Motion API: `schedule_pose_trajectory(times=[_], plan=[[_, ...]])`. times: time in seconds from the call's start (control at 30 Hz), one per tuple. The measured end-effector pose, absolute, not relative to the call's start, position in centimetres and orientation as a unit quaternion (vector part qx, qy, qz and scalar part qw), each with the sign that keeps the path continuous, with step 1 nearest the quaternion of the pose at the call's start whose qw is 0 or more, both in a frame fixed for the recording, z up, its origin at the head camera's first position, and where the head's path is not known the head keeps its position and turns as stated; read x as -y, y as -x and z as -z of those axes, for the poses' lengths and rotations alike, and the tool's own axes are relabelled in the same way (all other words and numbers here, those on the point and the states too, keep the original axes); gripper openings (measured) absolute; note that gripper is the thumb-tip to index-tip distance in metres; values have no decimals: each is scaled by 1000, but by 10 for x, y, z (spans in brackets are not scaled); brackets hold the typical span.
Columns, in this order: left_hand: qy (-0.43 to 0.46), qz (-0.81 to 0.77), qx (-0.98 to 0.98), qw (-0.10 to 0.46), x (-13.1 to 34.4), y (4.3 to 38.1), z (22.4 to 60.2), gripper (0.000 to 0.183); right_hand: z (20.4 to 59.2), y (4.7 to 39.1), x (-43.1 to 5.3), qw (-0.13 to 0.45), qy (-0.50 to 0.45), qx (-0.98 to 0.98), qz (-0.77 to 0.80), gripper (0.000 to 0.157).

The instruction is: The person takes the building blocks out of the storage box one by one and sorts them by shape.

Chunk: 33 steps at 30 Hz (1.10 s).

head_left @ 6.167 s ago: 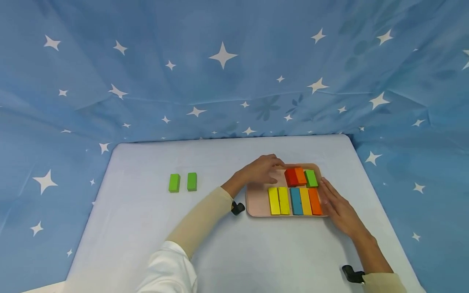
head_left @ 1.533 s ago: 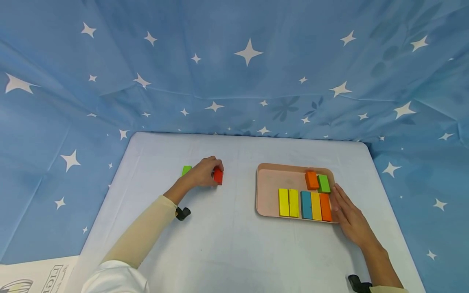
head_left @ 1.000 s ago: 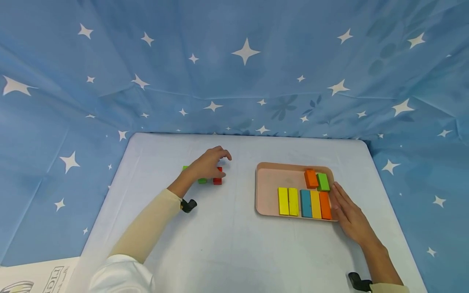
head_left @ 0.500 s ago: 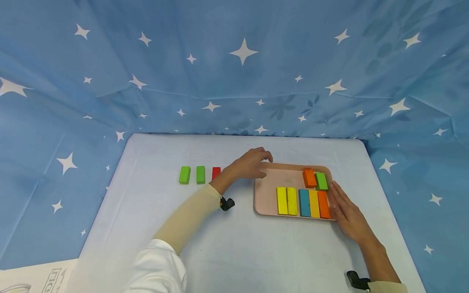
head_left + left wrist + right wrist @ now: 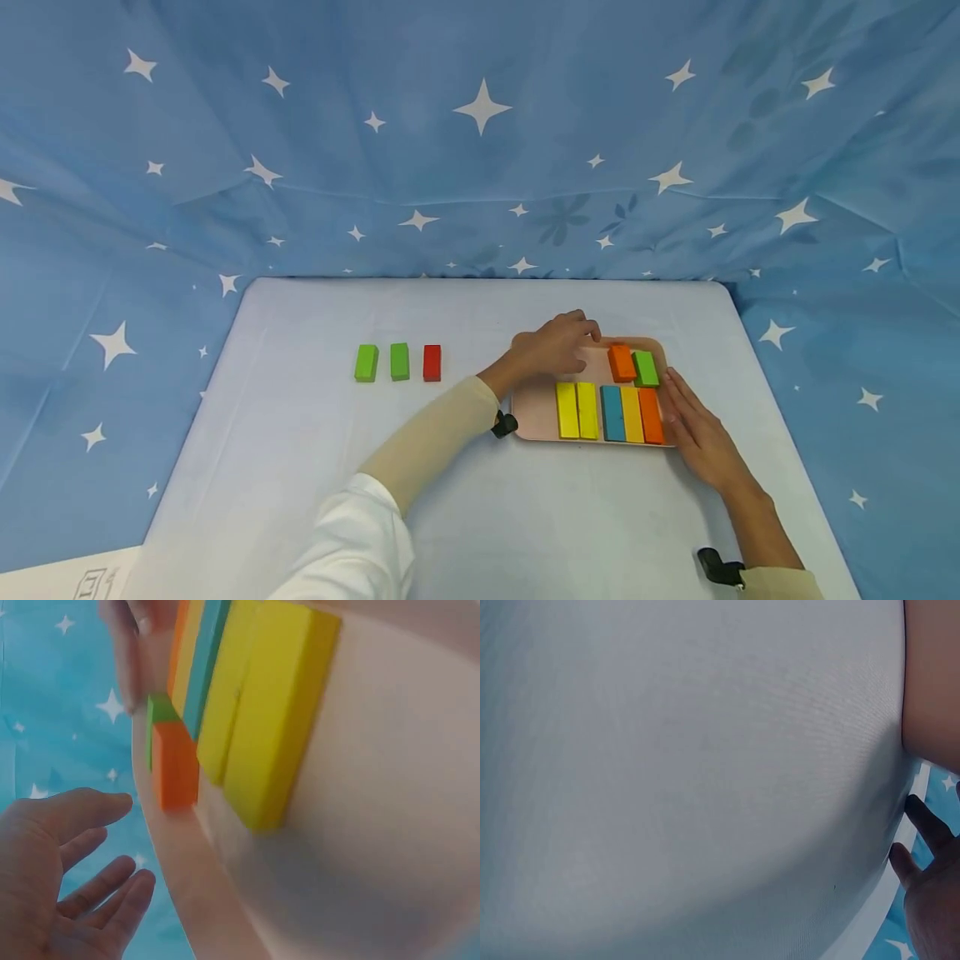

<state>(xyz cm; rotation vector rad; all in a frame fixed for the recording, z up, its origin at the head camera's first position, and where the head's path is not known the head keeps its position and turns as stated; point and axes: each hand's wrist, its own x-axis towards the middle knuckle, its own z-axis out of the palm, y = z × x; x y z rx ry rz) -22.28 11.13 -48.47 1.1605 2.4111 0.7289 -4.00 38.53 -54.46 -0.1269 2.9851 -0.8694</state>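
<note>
My left hand [image 5: 553, 343] hovers over the back part of the pink tray [image 5: 534, 414], thumb and fingers apart with nothing between them. Just right of its fingertips lies a short orange block [image 5: 621, 363], beside a short green block [image 5: 645, 369]. The left wrist view has the hand [image 5: 71, 874] close to that orange block [image 5: 176, 766] without touching it. Straight fingers of my right hand [image 5: 703, 440] rest against the tray's right edge. Along the tray's front lie two yellow blocks [image 5: 567, 411], a blue block [image 5: 612, 414], an amber block [image 5: 632, 415] and a long orange block [image 5: 651, 416].
Left of the tray, a red block [image 5: 432, 363] and two green blocks [image 5: 366, 364] stand in a spaced row on the white table [image 5: 300, 467]. A printed sheet [image 5: 71, 577] shows at the lower left. Blue star-patterned cloth [image 5: 420, 167] surrounds the table.
The red block went from the tray to the table beside the green ones, where my left hand let it go. That hand then moved right, back over the tray. The right hand stayed put.
</note>
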Motion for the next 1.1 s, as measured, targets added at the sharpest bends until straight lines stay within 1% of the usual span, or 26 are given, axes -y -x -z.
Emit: schedule_pose_trajectory(times=[0.1, 0.23, 0.43, 0.67, 0.9, 1.1], plan=[[-418, -253, -853, 183, -129, 218, 485, 43, 545, 40, -386, 16, 39, -958, 284, 63], [-410, -242, -858, 194, -149, 212, 491, 50, 546, 41, -385, 20, 36, -957, 288, 63], [-389, -235, -869, 196, -168, 203, 499, 58, 548, 41, -383, 18, 34, -957, 288, 63], [-362, -231, -883, 189, -177, 195, 506, 58, 546, 40, -381, 22, 29, -960, 279, 63], [-369, -186, -897, 155, -186, 190, 510, 55, 548, 41, -386, 10, 43, -959, 280, 63], [-361, -157, -908, 145, -194, 189, 512, 51, 546, 41, -388, 9, 38, -959, 279, 63]])
